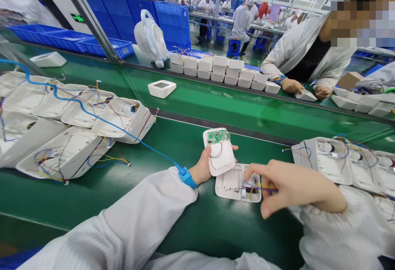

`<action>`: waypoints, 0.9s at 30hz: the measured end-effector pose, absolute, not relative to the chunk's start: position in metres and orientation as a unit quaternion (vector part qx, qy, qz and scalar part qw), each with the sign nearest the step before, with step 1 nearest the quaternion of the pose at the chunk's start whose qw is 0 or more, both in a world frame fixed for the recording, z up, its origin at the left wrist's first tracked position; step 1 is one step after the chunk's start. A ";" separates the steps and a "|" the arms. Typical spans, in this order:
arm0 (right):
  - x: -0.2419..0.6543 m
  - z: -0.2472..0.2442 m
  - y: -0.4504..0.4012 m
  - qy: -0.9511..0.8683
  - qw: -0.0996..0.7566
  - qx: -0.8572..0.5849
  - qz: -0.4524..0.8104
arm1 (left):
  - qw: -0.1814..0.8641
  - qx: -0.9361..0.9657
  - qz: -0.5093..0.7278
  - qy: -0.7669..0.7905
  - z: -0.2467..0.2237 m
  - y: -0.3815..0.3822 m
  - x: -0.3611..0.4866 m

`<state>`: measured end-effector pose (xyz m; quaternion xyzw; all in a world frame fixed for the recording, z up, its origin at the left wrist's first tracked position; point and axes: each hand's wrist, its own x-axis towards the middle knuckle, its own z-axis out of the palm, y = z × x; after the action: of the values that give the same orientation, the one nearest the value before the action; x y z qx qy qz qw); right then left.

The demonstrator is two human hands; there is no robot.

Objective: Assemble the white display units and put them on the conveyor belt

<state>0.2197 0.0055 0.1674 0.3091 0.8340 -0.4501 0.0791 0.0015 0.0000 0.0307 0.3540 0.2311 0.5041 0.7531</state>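
White sleeves (123,225) lay nearest, at seven and five o'clock, over a green bench (247,231). Just ahead, near twelve, an open white casing (231,177) sat on the bench, with coloured wires (253,188) in it. Over its three o'clock end hung the right hand (293,183), thumb and forefinger well apart; whether other fingers had hold of the wires, I could not tell. The left hand (204,165), a blue strap (187,177) at its wrist, was closed around a white cover (222,159) bearing a green circuit board (219,137), overlapping the casing in view. More wired casings (331,159) stood at ten and two o'clock. Beyond the green belt (203,101), a white fan (152,42) stood toward eleven, stacked shells (212,70) at twelve, and a co-worker (304,52) handled another shell at one.
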 end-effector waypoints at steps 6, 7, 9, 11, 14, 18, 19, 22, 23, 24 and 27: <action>0.202 0.151 0.012 0.789 -0.012 0.268 -0.553 | 0.760 0.359 0.500 0.209 0.041 -0.004 -0.005; 0.200 0.145 0.015 0.769 -0.034 0.274 -0.577 | 0.761 0.354 0.503 0.207 0.041 -0.005 -0.004; 0.198 0.132 0.021 0.748 -0.063 0.285 -0.595 | 0.761 0.353 0.504 0.207 0.039 -0.009 -0.002; 0.196 0.121 0.022 0.748 -0.076 0.294 -0.590 | 0.756 0.360 0.503 0.213 0.035 -0.011 -0.001; 0.195 0.114 0.018 0.773 -0.095 0.302 -0.550 | 0.741 0.369 0.514 0.225 0.031 -0.013 0.001; 0.190 0.116 0.011 0.850 -0.151 0.263 -0.430 | 0.721 0.379 0.533 0.228 0.030 -0.014 0.001; 0.189 0.117 0.011 0.862 -0.160 0.248 -0.411 | 0.715 0.384 0.537 0.229 0.030 -0.014 0.001; 0.185 0.117 0.009 0.876 -0.171 0.221 -0.392 | 0.705 0.394 0.541 0.233 0.031 -0.015 0.001; 0.184 0.116 0.009 0.875 -0.167 0.222 -0.396 | 0.707 0.395 0.538 0.233 0.032 -0.016 0.001; 0.184 0.115 0.008 0.872 -0.162 0.230 -0.400 | 0.711 0.395 0.533 0.232 0.032 -0.017 0.001; 0.183 0.112 0.006 0.858 -0.159 0.267 -0.409 | 0.720 0.396 0.523 0.225 0.030 -0.019 0.001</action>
<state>0.1828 0.0058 0.1118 0.2673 0.8577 -0.4094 -0.1592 0.0013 -0.0186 0.0300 0.3963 0.2254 0.5229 0.7202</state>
